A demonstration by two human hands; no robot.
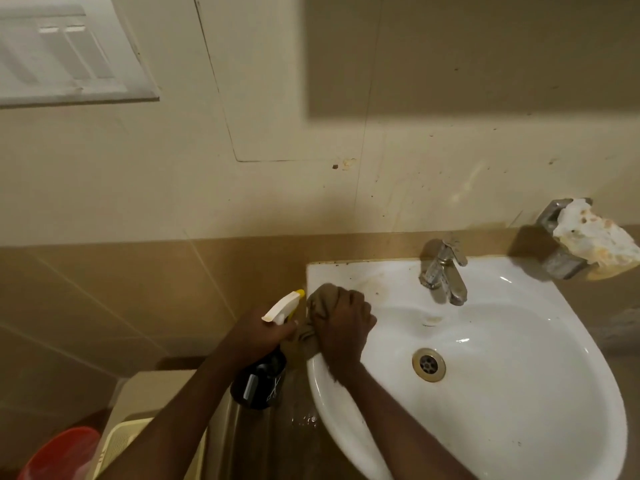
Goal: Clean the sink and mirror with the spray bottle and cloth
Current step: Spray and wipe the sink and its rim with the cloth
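Your brown cloth (320,308) sits bunched on the sink's (519,393) left rim, clenched in your right hand (346,327). Just beside it, your left hand (258,332) grasps the dark spray bottle (259,382) by its neck, white trigger head pointing toward the wall. The faucet (443,271) stands behind the basin.

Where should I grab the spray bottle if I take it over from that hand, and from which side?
Probably the dark body of the spray bottle, coming from the left or below. The left hand already wraps the neck under the white trigger head, and the cloth, gripped by the right hand on the sink, crowds its right side.
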